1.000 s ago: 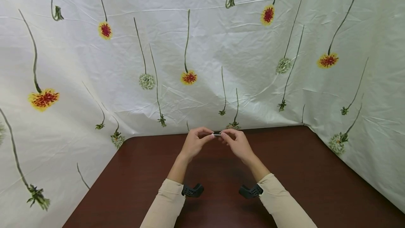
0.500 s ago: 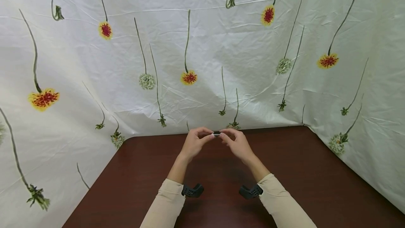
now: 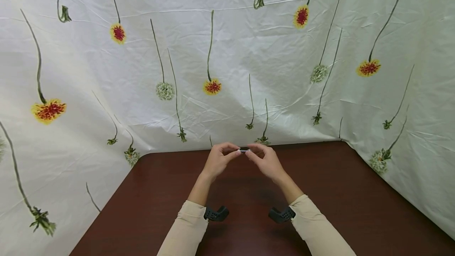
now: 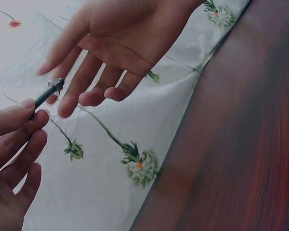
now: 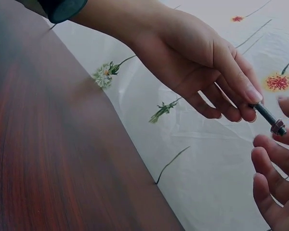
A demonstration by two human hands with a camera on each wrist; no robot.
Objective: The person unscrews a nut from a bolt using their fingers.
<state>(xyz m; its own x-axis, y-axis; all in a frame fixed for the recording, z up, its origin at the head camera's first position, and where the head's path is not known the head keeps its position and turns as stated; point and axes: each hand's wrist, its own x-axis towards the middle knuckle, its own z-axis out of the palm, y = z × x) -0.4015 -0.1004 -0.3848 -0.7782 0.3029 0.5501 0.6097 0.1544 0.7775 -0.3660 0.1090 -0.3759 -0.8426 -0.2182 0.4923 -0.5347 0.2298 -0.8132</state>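
Observation:
My left hand [image 3: 216,163] pinches a dark threaded bolt [image 4: 43,98] between thumb and fingertips. The bolt's near end is hidden in that grip. A shiny flanged nut [image 4: 54,86] sits close to its far end, with a short tip of thread showing beyond. My right hand [image 3: 269,164] is held opposite, at the nut end. Its thumb stands apart from the nut, and its fingers are loosely extended. In the right wrist view the right index finger lies right by the nut [image 5: 278,127]; I cannot tell whether it touches.
Both hands are above a dark red-brown wooden table [image 3: 160,200]. A white cloth [image 3: 227,50] printed with flowers hangs behind and on both sides. Each wrist wears a black band device, one on the left [image 3: 216,214] and one on the right [image 3: 281,215].
The right thumb has shifted slightly down and left beside the bolt, and the right fingers have changed position a little. The left hand keeps its hold in the same place.

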